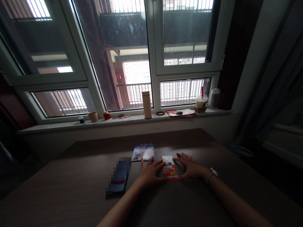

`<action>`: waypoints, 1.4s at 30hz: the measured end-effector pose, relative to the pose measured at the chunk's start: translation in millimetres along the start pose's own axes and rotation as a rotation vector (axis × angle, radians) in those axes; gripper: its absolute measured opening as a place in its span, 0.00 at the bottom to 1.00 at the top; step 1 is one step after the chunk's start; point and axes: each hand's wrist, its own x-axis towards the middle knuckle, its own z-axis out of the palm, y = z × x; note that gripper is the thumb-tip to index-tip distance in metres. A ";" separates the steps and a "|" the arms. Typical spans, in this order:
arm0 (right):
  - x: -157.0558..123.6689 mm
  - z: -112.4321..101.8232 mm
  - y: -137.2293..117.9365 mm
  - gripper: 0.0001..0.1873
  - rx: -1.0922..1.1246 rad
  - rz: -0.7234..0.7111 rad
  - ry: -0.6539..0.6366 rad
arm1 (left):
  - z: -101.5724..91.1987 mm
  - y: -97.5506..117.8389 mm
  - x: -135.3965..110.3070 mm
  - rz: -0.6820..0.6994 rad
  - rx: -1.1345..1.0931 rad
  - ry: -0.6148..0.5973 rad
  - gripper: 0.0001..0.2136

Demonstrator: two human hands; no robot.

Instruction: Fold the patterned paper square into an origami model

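Note:
A small red printed paper packet with a white top flap lies on the dark wooden table. My left hand rests flat on the table at its left edge, fingers spread and touching it. My right hand lies flat at its right edge, fingers spread, a bracelet on the wrist. Neither hand grips anything.
A blue printed booklet lies just beyond my left hand. A dark phone-like object lies to the left. On the window sill stand a tall tan flask, small cups, scissors on red papers, a drink cup with a straw and a jar.

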 end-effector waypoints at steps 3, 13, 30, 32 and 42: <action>-0.2 -0.4 0.0 0.58 -0.004 -0.002 -0.002 | 0.9 -0.7 0.1 -0.002 -0.018 -0.001 0.38; -2.2 1.9 1.6 0.56 0.012 -0.022 0.029 | -0.4 1.2 -0.5 -0.008 -0.031 -0.009 0.38; 2.7 8.9 6.3 0.17 0.117 -0.046 0.265 | -2.1 2.5 -0.4 -0.010 -0.028 -0.023 0.39; 1.3 7.2 5.2 0.17 0.115 -0.057 0.231 | -2.3 2.4 -0.5 -0.009 -0.030 -0.026 0.39; 9.3 11.2 8.2 0.16 0.099 -0.025 0.291 | -1.5 1.8 1.2 -0.007 -0.036 -0.018 0.38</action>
